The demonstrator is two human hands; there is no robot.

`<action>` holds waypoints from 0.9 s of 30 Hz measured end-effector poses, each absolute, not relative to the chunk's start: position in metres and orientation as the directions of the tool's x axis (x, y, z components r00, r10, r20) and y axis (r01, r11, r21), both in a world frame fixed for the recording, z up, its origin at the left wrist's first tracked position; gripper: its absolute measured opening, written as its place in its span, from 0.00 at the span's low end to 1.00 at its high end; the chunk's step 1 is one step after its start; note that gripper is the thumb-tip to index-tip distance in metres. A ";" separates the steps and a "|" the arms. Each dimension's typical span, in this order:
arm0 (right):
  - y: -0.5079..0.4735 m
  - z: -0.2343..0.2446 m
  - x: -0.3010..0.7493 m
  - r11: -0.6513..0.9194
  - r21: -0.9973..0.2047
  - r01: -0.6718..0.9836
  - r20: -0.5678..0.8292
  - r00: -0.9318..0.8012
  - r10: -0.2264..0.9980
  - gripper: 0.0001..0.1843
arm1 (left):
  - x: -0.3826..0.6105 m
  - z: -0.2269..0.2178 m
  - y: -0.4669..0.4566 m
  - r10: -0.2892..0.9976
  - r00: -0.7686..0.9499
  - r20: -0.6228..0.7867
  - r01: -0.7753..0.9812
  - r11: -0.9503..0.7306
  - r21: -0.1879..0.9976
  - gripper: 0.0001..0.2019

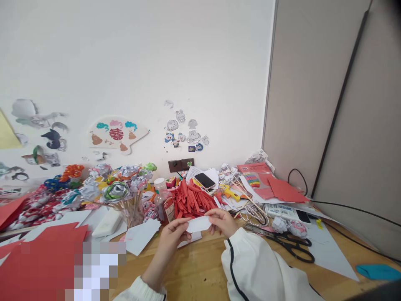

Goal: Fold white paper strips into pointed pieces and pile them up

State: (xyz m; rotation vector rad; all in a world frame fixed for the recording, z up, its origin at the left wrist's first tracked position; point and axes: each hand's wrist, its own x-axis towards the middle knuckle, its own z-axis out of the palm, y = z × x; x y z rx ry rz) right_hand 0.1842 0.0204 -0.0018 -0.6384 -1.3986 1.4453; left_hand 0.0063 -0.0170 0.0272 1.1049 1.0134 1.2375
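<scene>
Between my two hands, just above the wooden table, is a small white piece of paper (199, 224). My left hand (175, 231) pinches its left end between thumb and fingers. At the right end, my right hand (223, 223) grips it the same way. Another white paper piece (191, 239) lies on the table just below and behind it. Right behind my hands is a heap of red paper strips (194, 200). A jar (161, 200) with a white lid stands to the left of the heap.
Black scissors (293, 244) lie right of my hands, near a yellow glue gun (231, 193) and bead strings (254, 214). A phone (205, 180) rests behind the strips. Paper flowers (115, 191) crowd the left back. Red sheets (46, 259) cover the left front.
</scene>
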 end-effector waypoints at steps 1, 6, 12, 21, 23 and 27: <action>0.020 -0.003 0.184 0.164 -0.943 -0.289 0.268 -0.366 0.891 0.16 | 0.006 0.027 -0.017 0.997 0.080 0.005 -0.206 0.011 0.978 0.13; 0.017 -0.003 0.183 0.249 -0.941 -0.230 0.318 -0.346 0.883 0.14 | 0.007 0.027 -0.017 0.992 0.122 -0.019 -0.202 0.043 0.978 0.13; 0.013 0.001 0.185 0.330 -0.941 -0.072 0.333 -0.359 0.872 0.12 | 0.007 0.026 -0.017 0.986 0.115 -0.118 -0.083 0.127 0.988 0.14; 0.015 -0.011 0.186 0.512 -0.820 0.255 0.396 -0.393 0.830 0.14 | 0.007 0.013 -0.013 0.993 0.099 0.059 0.115 -0.070 0.991 0.14; 0.015 -0.010 0.185 0.531 -0.785 0.318 0.398 -0.398 0.827 0.14 | 0.008 0.012 -0.014 0.990 0.096 0.099 0.156 -0.113 0.981 0.14; 0.016 -0.009 0.183 0.521 -0.772 0.363 0.381 -0.392 0.837 0.11 | 0.011 0.014 -0.017 0.991 0.095 0.091 0.191 -0.108 0.976 0.14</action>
